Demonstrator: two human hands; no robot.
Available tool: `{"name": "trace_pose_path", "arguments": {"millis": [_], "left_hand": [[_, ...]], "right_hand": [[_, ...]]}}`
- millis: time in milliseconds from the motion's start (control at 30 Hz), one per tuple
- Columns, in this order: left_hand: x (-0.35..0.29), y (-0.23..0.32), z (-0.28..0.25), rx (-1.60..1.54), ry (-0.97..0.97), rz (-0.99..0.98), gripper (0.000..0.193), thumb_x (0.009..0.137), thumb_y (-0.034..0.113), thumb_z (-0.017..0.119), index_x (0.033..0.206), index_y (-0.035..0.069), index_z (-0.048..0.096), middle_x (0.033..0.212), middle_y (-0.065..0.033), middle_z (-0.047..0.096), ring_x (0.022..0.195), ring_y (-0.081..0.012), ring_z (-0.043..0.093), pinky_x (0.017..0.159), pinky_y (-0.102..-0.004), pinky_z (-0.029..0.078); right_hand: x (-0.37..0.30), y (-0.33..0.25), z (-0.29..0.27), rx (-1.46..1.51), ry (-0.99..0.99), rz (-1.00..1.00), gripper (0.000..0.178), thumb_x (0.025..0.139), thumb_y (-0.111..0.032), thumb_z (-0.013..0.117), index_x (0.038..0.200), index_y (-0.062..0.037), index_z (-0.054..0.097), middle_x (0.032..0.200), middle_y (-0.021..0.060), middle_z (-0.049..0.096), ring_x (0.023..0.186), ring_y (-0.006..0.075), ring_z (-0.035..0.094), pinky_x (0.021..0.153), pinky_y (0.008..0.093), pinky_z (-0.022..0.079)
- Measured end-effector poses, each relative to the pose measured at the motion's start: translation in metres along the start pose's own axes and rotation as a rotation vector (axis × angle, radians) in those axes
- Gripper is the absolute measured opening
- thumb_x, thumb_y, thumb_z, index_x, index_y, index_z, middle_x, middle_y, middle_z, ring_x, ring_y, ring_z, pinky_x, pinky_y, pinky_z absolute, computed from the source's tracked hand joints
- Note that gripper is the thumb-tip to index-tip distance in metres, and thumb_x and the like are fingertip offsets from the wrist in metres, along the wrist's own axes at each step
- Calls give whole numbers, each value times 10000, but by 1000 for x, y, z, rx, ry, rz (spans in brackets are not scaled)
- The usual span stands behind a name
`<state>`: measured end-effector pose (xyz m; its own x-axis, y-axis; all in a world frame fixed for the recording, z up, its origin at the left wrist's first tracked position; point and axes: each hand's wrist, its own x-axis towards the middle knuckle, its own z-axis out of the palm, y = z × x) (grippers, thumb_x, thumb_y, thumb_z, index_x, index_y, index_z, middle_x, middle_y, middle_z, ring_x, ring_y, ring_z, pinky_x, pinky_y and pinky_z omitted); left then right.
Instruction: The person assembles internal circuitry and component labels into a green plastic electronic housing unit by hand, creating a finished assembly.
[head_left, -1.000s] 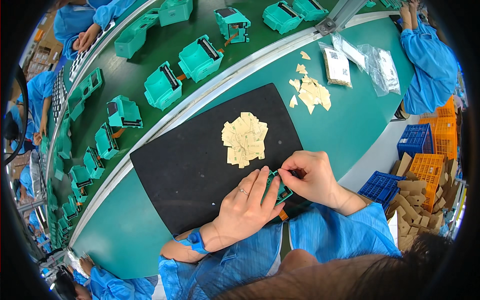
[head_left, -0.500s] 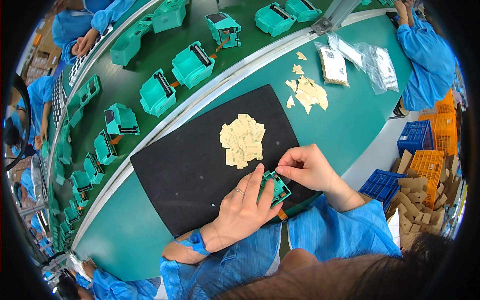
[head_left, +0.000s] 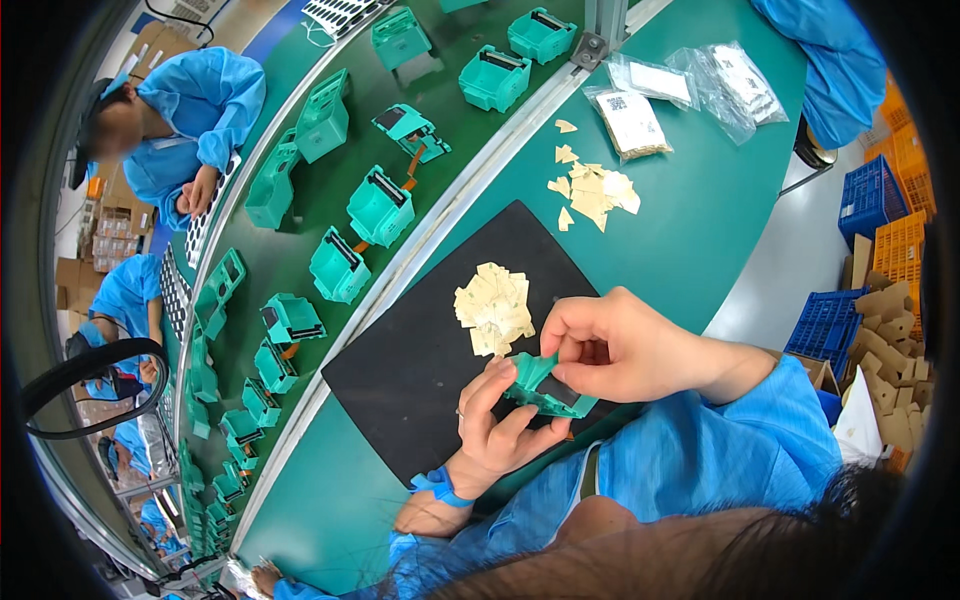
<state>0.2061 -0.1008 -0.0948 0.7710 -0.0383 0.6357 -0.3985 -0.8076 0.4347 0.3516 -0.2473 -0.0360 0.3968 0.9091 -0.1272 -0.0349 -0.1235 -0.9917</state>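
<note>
Over the near right part of a black mat (head_left: 385, 375), both my hands are on a green plastic housing (head_left: 545, 388). It is tilted, with a dark strip along its lower side. My left hand (head_left: 497, 432) holds it from the left, fingers and thumb on its edges. The fingers of my right hand (head_left: 625, 348) are closed at its upper right edge, with thumb and index finger pinching there; whether a small piece is between them is hidden. Farther up the mat lies a heap of cream adhesive pieces (head_left: 494, 308).
Cream scraps (head_left: 600, 193) and clear bags (head_left: 630, 122) lie on the green table beyond the mat. A metal rail (head_left: 440, 230) divides it from a belt carrying several green housings (head_left: 381, 205). Crates (head_left: 825, 325) and cardboard (head_left: 890, 350) stand at right. A co-worker (head_left: 205, 115) sits across.
The housing has gone from lying under my left hand to being held tilted between both hands. My right fingers have moved onto its edge. The whole view has shifted and turned.
</note>
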Motion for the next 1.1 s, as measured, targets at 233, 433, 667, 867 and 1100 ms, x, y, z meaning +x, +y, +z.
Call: {"name": "trace_pose_path", "arguments": {"millis": [233, 433, 667, 867, 1100], "left_hand": [[1, -2, 0, 2, -33, -7, 561, 638, 245, 791, 1008, 94, 397, 1155, -184, 425, 1019, -352, 524, 815, -401, 493], [0, -3, 2, -21, -27, -12, 563, 635, 253, 795, 1001, 94, 399, 1161, -191, 425, 1023, -356, 521, 827, -401, 488], [-3, -4, 1, -63, -23, -28, 576, 626, 259, 804, 1003, 102, 398, 1172, -189, 416, 1054, -359, 504, 845, -409, 486], [-3, -5, 3, -82, -17, -32, 615, 620, 255, 808, 1054, 123, 393, 1176, -174, 408, 1063, -334, 489, 872, -416, 482], [1, -5, 4, -55, -19, -28, 625, 631, 249, 801, 1091, 143, 391, 1171, -161, 408, 1056, -308, 485, 873, -414, 482]], "right_hand": [[1, 1, 2, -172, 110, -145, 127, 709, -12, 561, 770, -23, 450, 537, 92, 530, 480, 263, 536, 450, 343, 385], [0, 1, 0, -203, 98, -160, 124, 704, -6, 558, 759, -25, 448, 530, 96, 515, 478, 267, 529, 446, 349, 375], [0, -6, -2, -164, 48, -110, 121, 715, -25, 563, 754, -22, 448, 536, 97, 518, 483, 267, 536, 448, 353, 386], [0, -7, -1, -252, 57, -149, 107, 718, -25, 551, 758, -13, 453, 573, 135, 538, 523, 322, 553, 465, 396, 401], [0, -7, -1, -283, 76, -179, 103, 723, -12, 545, 758, 1, 449, 627, 155, 555, 560, 347, 557, 475, 422, 406]]}}
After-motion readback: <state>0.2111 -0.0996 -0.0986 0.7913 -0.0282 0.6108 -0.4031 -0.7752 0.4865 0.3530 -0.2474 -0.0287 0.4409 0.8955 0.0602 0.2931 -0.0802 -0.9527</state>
